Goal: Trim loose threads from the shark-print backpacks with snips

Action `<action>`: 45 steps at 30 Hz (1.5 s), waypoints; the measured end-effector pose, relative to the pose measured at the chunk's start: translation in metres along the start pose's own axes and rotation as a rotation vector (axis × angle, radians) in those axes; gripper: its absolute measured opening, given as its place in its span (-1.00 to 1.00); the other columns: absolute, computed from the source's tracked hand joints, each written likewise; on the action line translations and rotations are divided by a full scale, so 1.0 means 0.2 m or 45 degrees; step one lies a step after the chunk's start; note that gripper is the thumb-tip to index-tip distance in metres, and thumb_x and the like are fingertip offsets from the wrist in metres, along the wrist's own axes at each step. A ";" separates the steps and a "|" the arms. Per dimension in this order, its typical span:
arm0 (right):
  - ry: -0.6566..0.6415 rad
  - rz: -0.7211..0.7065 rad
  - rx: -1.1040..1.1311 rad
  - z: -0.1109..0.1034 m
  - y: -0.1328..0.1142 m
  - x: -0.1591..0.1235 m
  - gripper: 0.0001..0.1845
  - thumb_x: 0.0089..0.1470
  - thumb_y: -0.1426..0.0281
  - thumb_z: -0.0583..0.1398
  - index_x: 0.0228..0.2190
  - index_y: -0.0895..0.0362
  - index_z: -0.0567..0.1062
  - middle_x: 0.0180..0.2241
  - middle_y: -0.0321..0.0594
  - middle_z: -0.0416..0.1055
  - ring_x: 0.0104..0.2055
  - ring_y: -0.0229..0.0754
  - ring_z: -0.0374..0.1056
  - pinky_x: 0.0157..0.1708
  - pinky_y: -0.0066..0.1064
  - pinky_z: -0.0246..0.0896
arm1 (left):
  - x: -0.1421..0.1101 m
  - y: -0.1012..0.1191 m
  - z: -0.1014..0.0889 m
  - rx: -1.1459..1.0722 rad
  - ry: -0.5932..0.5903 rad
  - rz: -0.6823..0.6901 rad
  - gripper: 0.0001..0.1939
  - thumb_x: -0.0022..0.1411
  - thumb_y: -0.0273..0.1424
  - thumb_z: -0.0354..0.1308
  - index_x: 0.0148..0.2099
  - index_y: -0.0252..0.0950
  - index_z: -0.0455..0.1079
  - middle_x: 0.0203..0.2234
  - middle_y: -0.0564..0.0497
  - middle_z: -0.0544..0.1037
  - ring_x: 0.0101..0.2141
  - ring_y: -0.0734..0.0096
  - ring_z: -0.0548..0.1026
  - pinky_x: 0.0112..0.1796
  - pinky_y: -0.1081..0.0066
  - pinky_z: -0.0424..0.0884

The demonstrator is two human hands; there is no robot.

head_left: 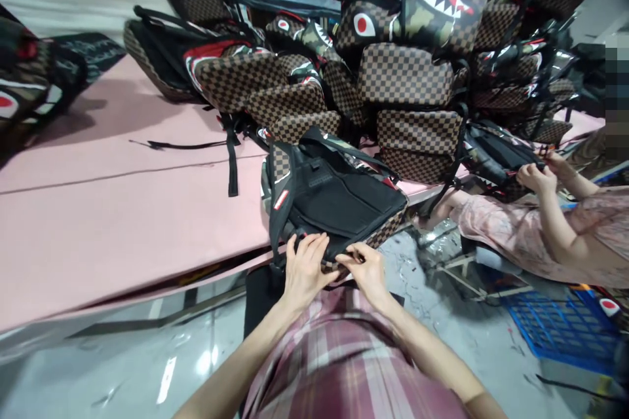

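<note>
A backpack (344, 200) with a black padded back and brown checkered sides lies back-side up at the edge of the pink table (147, 222). On its near end, my left hand (305, 268) presses down with the fingers bent over the black edge and the thumb pointing right. Close beside it, my right hand (364, 268) pinches the same near edge between thumb and curled fingers. What exactly lies under the fingertips is hidden. A black shoulder strap (281, 209) with a small red and white label runs along the backpack's left side.
Piled checkered backpacks (405, 75) with shark-face prints stand behind. Another backpack (24, 91) sits at far left. A loose black strap (232, 163) hangs over the table. At right, a co-worker's hands (538, 177) handle another backpack. A blue crate (560, 327) is on the floor.
</note>
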State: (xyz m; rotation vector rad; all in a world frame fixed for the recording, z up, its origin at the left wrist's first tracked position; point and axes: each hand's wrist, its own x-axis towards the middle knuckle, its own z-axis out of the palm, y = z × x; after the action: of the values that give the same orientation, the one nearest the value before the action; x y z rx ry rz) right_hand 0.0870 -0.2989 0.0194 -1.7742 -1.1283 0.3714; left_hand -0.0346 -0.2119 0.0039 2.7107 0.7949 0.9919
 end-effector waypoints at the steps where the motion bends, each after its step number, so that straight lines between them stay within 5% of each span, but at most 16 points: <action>1: 0.031 0.093 0.135 0.01 -0.01 0.02 -0.86 -0.08 0.33 0.21 -0.55 0.14 0.49 -0.58 -0.32 0.35 -0.52 -0.27 0.24 -0.49 -0.47 0.08 | 0.01 0.00 0.00 0.004 0.002 0.007 -0.44 0.00 -0.34 0.20 0.08 -0.36 0.25 -0.10 -0.20 0.48 -0.07 0.07 0.37 0.06 -0.07 0.01; 5: 0.149 0.407 0.574 -0.02 0.02 0.10 -0.87 -0.19 0.35 0.25 -0.61 0.16 0.46 -0.63 -0.37 0.29 -0.55 -0.32 0.14 -0.51 -0.47 0.04 | 0.00 -0.03 -0.02 0.074 -0.030 0.073 -0.44 0.02 -0.32 0.20 0.08 -0.37 0.24 -0.07 -0.20 0.46 -0.07 0.08 0.37 0.06 -0.06 0.02; 9: 0.506 0.569 0.747 -0.20 0.22 0.22 -0.77 -0.33 0.28 0.30 -0.61 0.16 0.42 -0.66 -0.42 0.21 -0.61 -0.39 0.00 -0.59 -0.49 -0.08 | -0.12 -0.14 -0.07 0.152 -0.148 0.150 -0.45 0.04 -0.34 0.18 0.10 -0.36 0.23 -0.04 -0.20 0.45 -0.06 0.07 0.37 0.06 -0.06 0.01; 14: 0.379 0.700 0.786 -0.41 0.49 0.31 -0.64 -0.33 0.17 0.31 -0.51 0.19 0.45 -0.72 -0.52 -0.02 -0.68 -0.45 -0.23 -0.67 -0.50 -0.31 | -0.29 -0.25 -0.18 0.151 -0.290 0.041 -0.52 0.04 -0.34 0.17 0.04 -0.30 0.31 -0.04 -0.18 0.45 -0.05 0.02 0.38 0.08 -0.10 -0.03; 16: 0.322 0.733 0.776 -0.43 0.54 0.32 -0.55 -0.27 0.11 0.27 -0.39 0.20 0.48 -0.70 -0.51 0.01 -0.69 -0.46 -0.25 -0.68 -0.51 -0.33 | -0.30 -0.24 -0.22 0.002 -0.420 -0.193 -0.52 0.00 -0.27 0.20 0.00 -0.27 0.36 -0.04 -0.17 0.46 -0.03 0.00 0.37 0.06 -0.05 0.08; 19: 0.194 0.672 0.619 -0.38 0.54 0.35 -0.47 -0.24 0.12 0.28 -0.24 0.20 0.48 -0.64 -0.45 0.16 -0.67 -0.44 -0.11 -0.66 -0.51 -0.19 | -0.25 -0.19 -0.23 -0.464 -0.455 -0.806 -0.47 0.03 -0.16 0.17 0.04 -0.26 0.32 -0.06 -0.14 0.47 -0.04 0.08 0.41 -0.03 0.15 0.30; 22: 0.156 0.555 0.428 -0.30 0.53 0.38 -0.49 -0.21 0.16 0.27 -0.22 0.21 0.48 -0.56 -0.35 0.30 -0.54 -0.34 0.12 -0.52 -0.47 0.04 | -0.09 -0.17 -0.14 -0.997 -0.104 -1.453 -0.52 0.10 -0.20 0.10 0.04 -0.30 0.27 0.04 -0.16 0.37 -0.02 0.23 0.40 -0.08 0.35 0.37; 26: 0.143 0.541 0.410 -0.23 0.54 0.37 -0.49 -0.11 0.12 0.21 -0.19 0.23 0.47 -0.40 -0.18 0.43 -0.39 -0.21 0.27 -0.39 -0.40 0.16 | 0.10 -0.20 -0.04 -1.449 0.359 -1.862 -0.77 0.14 -0.33 0.01 -0.19 -0.33 0.34 -0.04 -0.14 0.43 -0.12 0.36 0.46 -0.18 0.43 0.42; 28: 0.190 0.549 0.448 -0.22 0.55 0.35 -0.49 -0.10 0.11 0.20 -0.19 0.23 0.47 -0.30 -0.12 0.45 -0.31 -0.17 0.31 -0.33 -0.37 0.19 | 0.10 -0.18 -0.05 -1.547 0.324 -1.896 -0.80 0.11 -0.35 0.03 -0.24 -0.31 0.36 -0.13 -0.10 0.48 -0.20 0.38 0.49 -0.25 0.44 0.43; 33: 0.294 0.604 0.564 -0.21 0.59 0.34 -0.54 -0.17 0.15 0.26 -0.26 0.20 0.51 -0.28 -0.16 0.46 -0.29 -0.20 0.32 -0.30 -0.39 0.19 | -0.09 -0.02 -0.13 -1.588 -0.251 -1.828 -0.70 -0.11 -0.29 0.28 -0.32 -0.36 0.40 -0.41 -0.05 0.53 -0.32 0.31 0.49 -0.33 0.41 0.42; 35: 0.300 0.670 0.616 -0.22 0.62 0.35 -0.56 -0.19 0.14 0.26 -0.31 0.21 0.53 -0.39 -0.21 0.46 -0.44 -0.27 0.28 -0.45 -0.44 0.15 | -0.14 -0.02 -0.14 -1.572 -0.238 -1.962 -0.70 -0.15 -0.28 0.30 -0.40 -0.38 0.38 -0.50 -0.02 0.50 -0.40 0.35 0.48 -0.37 0.43 0.41; 39: 0.359 0.757 0.616 -0.24 0.73 0.40 -0.55 -0.19 0.15 0.23 -0.32 0.23 0.53 -0.64 -0.36 0.33 -0.69 -0.41 -0.02 -0.69 -0.51 -0.13 | -0.15 -0.12 -0.12 -1.669 0.018 -2.075 -0.78 -0.16 -0.36 0.29 -0.43 -0.34 0.36 -0.47 0.01 0.51 -0.39 0.38 0.49 -0.32 0.43 0.43; 45: 0.297 0.744 0.640 -0.18 0.82 0.53 -0.50 -0.33 0.30 0.28 -0.23 0.16 0.50 -0.48 -0.33 0.45 -0.65 -0.42 -0.03 -0.69 -0.53 -0.14 | -0.14 -0.11 -0.11 -1.611 -0.040 -2.051 -0.78 -0.20 -0.39 0.28 -0.39 -0.28 0.41 -0.36 0.01 0.55 -0.31 0.34 0.51 -0.25 0.41 0.45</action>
State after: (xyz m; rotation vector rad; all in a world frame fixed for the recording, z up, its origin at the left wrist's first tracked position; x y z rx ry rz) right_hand 0.2537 -0.2492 -0.0779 -1.6042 -0.2911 0.7049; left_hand -0.0767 -0.2095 -0.0015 0.5635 1.2479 0.5486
